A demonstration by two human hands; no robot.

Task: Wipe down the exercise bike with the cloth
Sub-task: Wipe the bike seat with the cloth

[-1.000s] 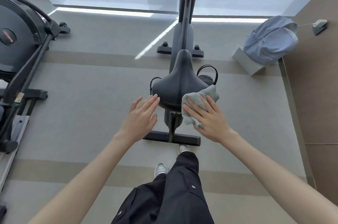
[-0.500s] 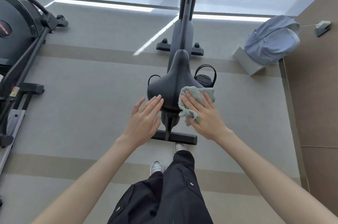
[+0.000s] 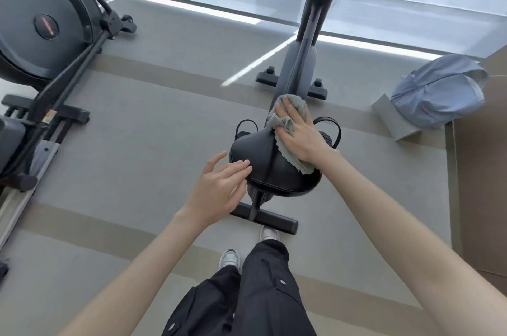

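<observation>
The black exercise bike (image 3: 300, 61) stands on the floor ahead of me, its saddle (image 3: 271, 171) nearest. My right hand (image 3: 300, 134) lies flat on a grey-green cloth (image 3: 295, 105), pressing it onto the saddle's narrow front end. The cloth trails back under my palm along the saddle's right side. My left hand (image 3: 219, 189) rests with open fingers against the saddle's rear left edge, holding nothing. The bike's handlebars are out of frame at the top.
A black elliptical trainer (image 3: 41, 42) fills the left side. A light blue backpack (image 3: 436, 91) leans on a grey wedge (image 3: 395, 123) at the right, beside a brown wall. My legs and shoes (image 3: 230, 259) stand just behind the bike's rear foot (image 3: 274, 219).
My right hand has slid the cloth forward from the saddle's rear right side to its nose. My left hand stays at the rear left edge. The view has shifted.
</observation>
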